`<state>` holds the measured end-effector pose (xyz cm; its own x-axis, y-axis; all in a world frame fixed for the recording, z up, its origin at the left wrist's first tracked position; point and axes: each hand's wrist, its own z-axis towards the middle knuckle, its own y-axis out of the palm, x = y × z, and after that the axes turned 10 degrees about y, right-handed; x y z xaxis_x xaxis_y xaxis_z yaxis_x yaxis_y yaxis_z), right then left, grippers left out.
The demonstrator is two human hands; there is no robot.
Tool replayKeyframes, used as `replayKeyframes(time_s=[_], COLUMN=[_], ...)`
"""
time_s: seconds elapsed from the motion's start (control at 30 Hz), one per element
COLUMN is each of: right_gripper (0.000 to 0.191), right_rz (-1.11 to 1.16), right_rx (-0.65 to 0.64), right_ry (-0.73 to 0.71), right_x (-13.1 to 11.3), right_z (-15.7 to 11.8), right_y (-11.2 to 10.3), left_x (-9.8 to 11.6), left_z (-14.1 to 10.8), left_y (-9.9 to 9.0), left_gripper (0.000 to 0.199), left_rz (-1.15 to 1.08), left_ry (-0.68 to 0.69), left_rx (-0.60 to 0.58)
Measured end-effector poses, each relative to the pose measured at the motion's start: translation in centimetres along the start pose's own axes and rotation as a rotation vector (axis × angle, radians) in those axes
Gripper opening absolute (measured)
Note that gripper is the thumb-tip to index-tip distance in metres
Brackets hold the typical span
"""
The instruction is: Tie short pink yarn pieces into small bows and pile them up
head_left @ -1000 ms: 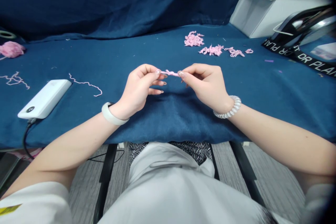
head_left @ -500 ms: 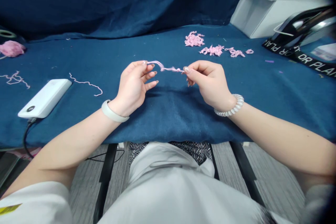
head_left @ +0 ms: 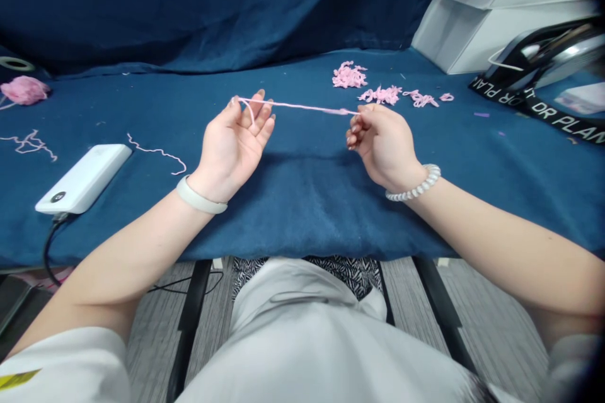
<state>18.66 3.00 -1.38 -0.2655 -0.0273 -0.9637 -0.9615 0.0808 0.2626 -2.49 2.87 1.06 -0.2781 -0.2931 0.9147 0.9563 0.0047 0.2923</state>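
White short-sleeved T-shirt [head_left: 302, 352], yellow print [head_left: 19, 379] on left sleeve [head_left: 61, 362] at lower left of frame, black-and-white zebra-print fabric [head_left: 347, 274] showing at bottom centre, plain pale band [head_left: 198, 202] on left wrist [head_left: 210, 186], pearly coil bracelet [head_left: 418, 189] on right wrist [head_left: 406, 177]

Bright even light, soft shadows, warped dark corners

Head cam, fwd/down at hands [head_left: 231, 151]
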Motion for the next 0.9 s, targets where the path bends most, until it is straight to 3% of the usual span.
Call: replayKeyframes(time_s=[0.1,0.27,0.33,0.53,0.73,0.9], right_gripper=[0.017,0.018,0.019,0.036,0.028,0.025], right_rz=[0.018,0.083,0.123,-0.032,0.112,0.146], right_rx=[0.012,0.048,0.045,-0.116,-0.035,0.128], right_ry=[0.002,0.011,-0.024,-0.24,-0.15,-0.02], right_x=[0.3,0.8,0.9,-0.3,-2.6,-4.7], right_z=[0.6,1.8,2.5,5.5,6.2,6.3], right_y=[-0.3,-1.0,-1.8,-5.7,-7.4,-8.1], left_x=[0.4,0.4,0.2,-0.7,-0.8,-0.3], left_z=[0.4,0.7,0.6,0.0,-0.4,-0.9], left_y=[-0.1,-0.1,0.0,0.1,0.3,0.5], left_gripper=[0.017,0.022,0.018,0.015,0.015,0.013], left_rz=[-0.015,-0.163,-0.2,-0.046,0.102,0.231], left_ry=[0.021,-0.108,-0.145,-0.181,-0.225,-0.435], left_rx=[0.03,0.125,0.107,-0.023,-0.129,-0.466])
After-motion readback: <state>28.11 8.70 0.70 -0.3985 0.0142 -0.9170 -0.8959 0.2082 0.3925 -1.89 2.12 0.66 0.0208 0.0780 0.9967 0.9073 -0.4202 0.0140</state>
